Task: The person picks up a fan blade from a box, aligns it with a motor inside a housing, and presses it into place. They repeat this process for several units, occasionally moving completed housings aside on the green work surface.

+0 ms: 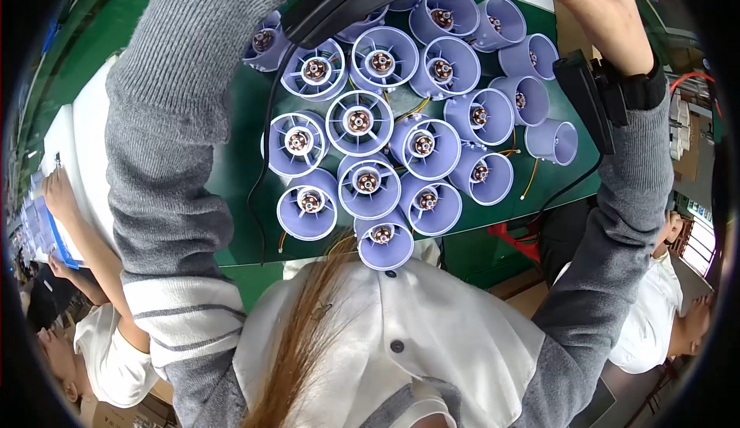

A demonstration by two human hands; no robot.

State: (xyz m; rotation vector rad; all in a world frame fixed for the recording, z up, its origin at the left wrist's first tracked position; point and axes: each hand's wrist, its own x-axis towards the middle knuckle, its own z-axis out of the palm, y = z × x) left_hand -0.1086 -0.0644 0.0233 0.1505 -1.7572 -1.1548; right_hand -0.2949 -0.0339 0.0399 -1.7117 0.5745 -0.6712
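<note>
Overhead: we raise both arms toward twelve o'clock, above a green counter [247, 189].
Right hand: our right hand [597, 4] shows at one o'clock, fingers running off the top edge; we cannot tell whether it grips anything.
Left hand: our left hand is hidden behind a black wrist device [347, 0] at twelve o'clock, so its state is unknown too.
Ducted fans: a tight cluster of lavender ducted fan units [385, 135] stands upright mid-frame, touching one another, copper motor windings visible inside each ring.
Wiring: yellow and orange leads [530, 181] trail out between units at three o'clock.
Progress: we judge the units gathered and standing, none in hand; whatever handling remains has not started on them.
Neighbours: other people sit at eight and four o'clock.
</note>
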